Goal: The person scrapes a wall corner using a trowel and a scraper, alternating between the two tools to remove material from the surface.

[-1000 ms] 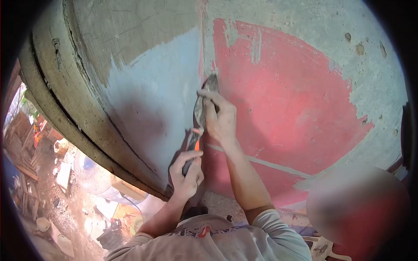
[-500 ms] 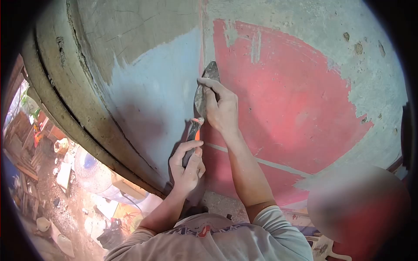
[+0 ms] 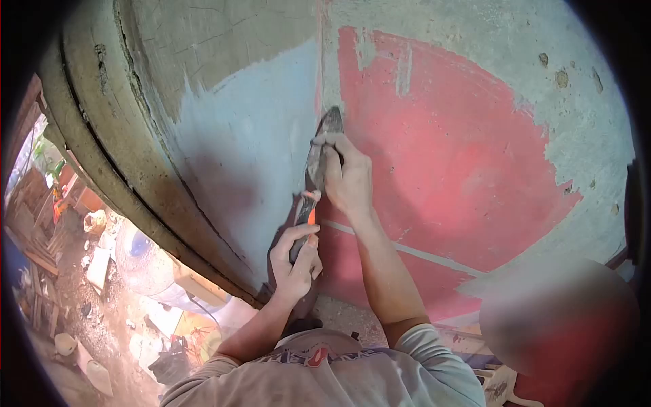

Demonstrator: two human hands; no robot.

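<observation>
A trowel (image 3: 315, 166) with a grey, smeared, pointed blade lies along the corner where a pale blue wall (image 3: 254, 129) meets a red-painted wall (image 3: 441, 156). My left hand (image 3: 293, 270) is closed round its black and orange handle, low in the corner. Farther up, my right hand (image 3: 349, 178) grips the blade, fingers bent over it and thumb along its side. The blade's tip points up the corner seam. Part of the blade is hidden behind the right fingers.
On the left, a curved concrete edge (image 3: 102, 129) borders the blue wall. Beyond it, rubble and a large clear plastic container (image 3: 146, 264) lie on the bright ground. Bare grey plaster (image 3: 488, 41) surrounds the red patch. A blurred round red shape (image 3: 576, 339) is at lower right.
Both hands and the trowel have slid a little way down the corner, toward me. The grip looks the same, and the view has shifted slightly.
</observation>
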